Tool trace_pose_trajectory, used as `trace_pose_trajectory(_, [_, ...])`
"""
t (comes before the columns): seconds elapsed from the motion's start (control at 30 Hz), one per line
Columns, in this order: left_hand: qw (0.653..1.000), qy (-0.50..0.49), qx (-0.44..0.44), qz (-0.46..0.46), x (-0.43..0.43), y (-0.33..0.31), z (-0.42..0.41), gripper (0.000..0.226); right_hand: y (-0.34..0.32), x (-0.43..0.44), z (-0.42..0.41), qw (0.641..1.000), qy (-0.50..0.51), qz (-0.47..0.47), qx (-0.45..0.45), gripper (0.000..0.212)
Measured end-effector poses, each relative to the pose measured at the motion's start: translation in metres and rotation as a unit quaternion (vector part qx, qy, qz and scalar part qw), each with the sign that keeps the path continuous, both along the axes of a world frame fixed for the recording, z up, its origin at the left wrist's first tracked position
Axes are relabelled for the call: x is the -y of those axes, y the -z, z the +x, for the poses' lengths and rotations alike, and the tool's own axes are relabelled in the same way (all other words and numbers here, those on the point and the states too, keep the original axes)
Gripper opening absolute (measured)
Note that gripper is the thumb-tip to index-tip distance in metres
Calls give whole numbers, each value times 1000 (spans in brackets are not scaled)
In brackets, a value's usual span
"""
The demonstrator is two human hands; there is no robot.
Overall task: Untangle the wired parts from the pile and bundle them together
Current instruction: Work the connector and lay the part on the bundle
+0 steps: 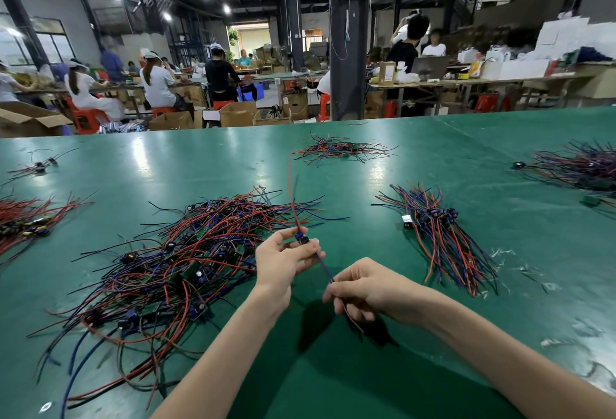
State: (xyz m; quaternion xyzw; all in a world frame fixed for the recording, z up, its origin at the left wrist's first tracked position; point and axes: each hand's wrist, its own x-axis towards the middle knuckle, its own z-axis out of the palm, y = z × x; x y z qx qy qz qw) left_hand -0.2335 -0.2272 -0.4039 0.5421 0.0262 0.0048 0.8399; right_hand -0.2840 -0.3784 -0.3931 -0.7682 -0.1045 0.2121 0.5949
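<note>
1. The green bench [200,165] fills the lower half of the view and carries all the wires.
2. The pile [186,262] of tangled red, blue and black wired parts, with small circuit boards among them, lies on the bench at 9 o'clock from the hands, its near edge just beside the left wrist.
3. A second loose heap [580,165] sits at the bench's right edge, at 2 o'clock, well apart from the hands.
4. The bundle [440,228] of sorted parts lies at 2 o'clock, nearer than that heap, with its dark components gathered in the middle and wires fanning out both ways.
5. A red-wired heap [30,218] lies at the left edge, at 9 o'clock beyond the pile.
6. A thin scatter of wires [340,148] lies at 12 o'clock, far across the bench.
7. The left hand [283,262] is raised above the bench, thumb and fingertips pinching the component of one wired part [301,238].
8. The right hand [366,288], at 4 o'clock from the left and near it, has its fingers curled, pinching that part's blue wire, which runs taut between the two hands.
9. The part's red wire rises from the left hand toward 12 o'clock, clear of the pile.
</note>
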Motion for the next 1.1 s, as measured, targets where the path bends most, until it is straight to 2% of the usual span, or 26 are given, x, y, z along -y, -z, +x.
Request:
trace_pose_trajectory(0.17, [998, -49, -19, -31, -12, 1, 10, 24, 0, -3, -3, 998, -42, -37, 6, 21])
trace_pose_trajectory(0.33, [997, -19, -16, -69, -12, 2, 13, 23, -3, 4, 1, 999, 2, -34, 28, 25])
trace_pose_trajectory(0.4, [998, 11, -16, -64, -11, 2, 14, 31, -6, 10, 5, 998, 35, -25, 35, 25])
trace_pose_trajectory(0.57, [989, 118, -27, -79, -7, 4, 14, 72, -19, 31, 23, 988, 142, 18, 65, 24])
trace_pose_trajectory(0.73, [987, 146, -31, -64, -3, 5, 13, 61, -37, 71, 42, 946, 280, 50, 155, 24])
trace_pose_trajectory(0.8, [987, 146, -36, -64, -4, 5, 13, 54, -41, 90, 47, 925, 337, 65, 163, 24])
trace_pose_trajectory(0.9, [987, 141, -42, -63, -3, 3, 12, 45, -42, 116, 47, 924, 366, 52, 101, 25])
trace_pose_trajectory(1.0, [987, 138, -48, -62, -3, 3, 11, 37, -41, 128, 41, 948, 317, -38, -8, 23])
trace_pose_trajectory(1.1, [989, 135, -46, -50, -4, 3, 9, 29, -42, 129, 37, 946, 292, -132, -48, 23])
